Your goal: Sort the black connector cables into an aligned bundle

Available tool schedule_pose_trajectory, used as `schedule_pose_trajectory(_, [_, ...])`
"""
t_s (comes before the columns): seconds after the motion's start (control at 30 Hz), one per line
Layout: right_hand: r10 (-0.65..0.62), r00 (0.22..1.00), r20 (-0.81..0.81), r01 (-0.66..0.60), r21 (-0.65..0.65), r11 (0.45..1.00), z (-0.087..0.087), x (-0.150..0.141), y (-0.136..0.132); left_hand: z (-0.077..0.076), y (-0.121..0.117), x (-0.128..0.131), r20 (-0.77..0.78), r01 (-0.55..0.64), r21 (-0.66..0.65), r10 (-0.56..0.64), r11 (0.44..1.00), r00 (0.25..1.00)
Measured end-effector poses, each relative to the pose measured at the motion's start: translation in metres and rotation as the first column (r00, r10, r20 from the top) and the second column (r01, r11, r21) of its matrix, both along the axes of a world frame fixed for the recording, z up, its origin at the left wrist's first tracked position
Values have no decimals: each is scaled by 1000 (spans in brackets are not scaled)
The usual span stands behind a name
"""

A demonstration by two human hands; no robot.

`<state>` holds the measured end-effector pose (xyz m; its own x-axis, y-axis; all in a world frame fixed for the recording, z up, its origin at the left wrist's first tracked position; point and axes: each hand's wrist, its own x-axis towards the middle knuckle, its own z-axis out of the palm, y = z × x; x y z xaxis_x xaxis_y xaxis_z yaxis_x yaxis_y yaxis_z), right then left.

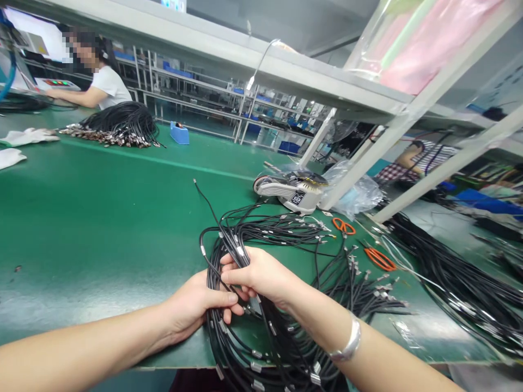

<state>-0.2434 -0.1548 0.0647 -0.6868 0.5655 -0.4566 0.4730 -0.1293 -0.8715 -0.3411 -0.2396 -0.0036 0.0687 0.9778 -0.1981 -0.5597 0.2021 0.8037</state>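
Observation:
A bundle of black cables (229, 343) with silver metal sleeves loops over the front edge of the green table. My left hand (204, 299) is wrapped round the bundle's left side, thumb across the front. Against it, my right hand (257, 272) grips several strands of the same bundle, its fingers closed. One cable end sticks up above the hands with a small metal tip. Farther right, the cables fan out to ends with small metal connectors (384, 294). The palms and some fingers are hidden behind the cables.
Orange-handled scissors (379, 259) and a second orange-handled pair (344, 226) lie right of the cables. Behind stands a grey-white device (292, 190) by a shelf post. Another cable pile (118, 125), a blue tape dispenser (178, 133) and a seated person (102, 81) are at far left.

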Motion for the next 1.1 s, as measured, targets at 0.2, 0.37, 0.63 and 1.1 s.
schedule_pose_trajectory(0.2, [31,998,61,-35,59,998,3,2,2,0,0,-1,5,-17,3,17,1000,1000])
schedule_pose_trajectory(0.37, [-104,990,-95,100,-53,994,-6,-1,0,-2,0,-2,28,-6,25,6,1000,1000])
schedule_pose_trajectory(0.63, [-216,967,-137,218,3,976,7,-15,8,-8,-3,1,46,129,-39,-127,991,991])
schedule_pose_trajectory(1.1, [-9,993,121,-6,129,992,7,-13,3,-3,-1,-1,-22,61,-55,-62,997,998])
